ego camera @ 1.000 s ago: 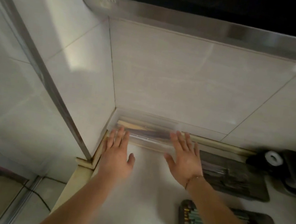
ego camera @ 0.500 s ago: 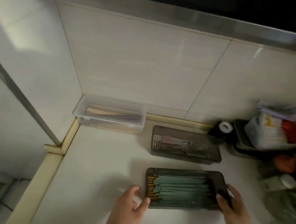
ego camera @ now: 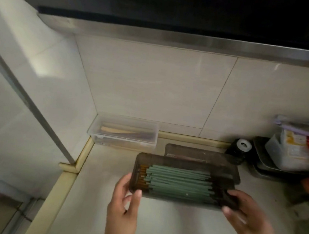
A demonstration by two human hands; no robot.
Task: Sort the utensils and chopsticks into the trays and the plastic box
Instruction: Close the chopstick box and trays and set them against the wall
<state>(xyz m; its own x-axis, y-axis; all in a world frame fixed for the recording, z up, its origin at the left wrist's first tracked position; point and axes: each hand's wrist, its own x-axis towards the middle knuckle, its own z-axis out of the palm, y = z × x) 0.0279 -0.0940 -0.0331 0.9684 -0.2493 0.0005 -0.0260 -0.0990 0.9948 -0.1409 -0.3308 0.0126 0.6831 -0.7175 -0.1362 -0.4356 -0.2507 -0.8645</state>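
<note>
So half a second earlier the chopstick tray [ego camera: 185,179] was sitting flat on the counter [ego camera: 167,226] with a hand at each end; at this point it was lifted a bit, near edge tipped up, partly covering the second dark tray [ego camera: 193,153] behind it. Left hand [ego camera: 124,203] had its grip curled round the left end, thumb on the rim, and the right hand [ego camera: 244,212] was pinching the right end, fingers over the edge. The green chopsticks [ego camera: 177,182] lay lined up inside, looking pretty much sorted, so my guess was the tray was being moved to its final spot rather than filled. Further back, the clear plastic box [ego camera: 123,132] sat tucked in the corner against the wall, with a few wooden pieces in it. The counter was pale with a cream edge strip, tiled wall [ego camera: 152,90] behind, a steel-trimmed dark ledge [ego camera: 177,37] above, and some clutter [ego camera: 295,147] off right. Dim lighting overall.
</note>
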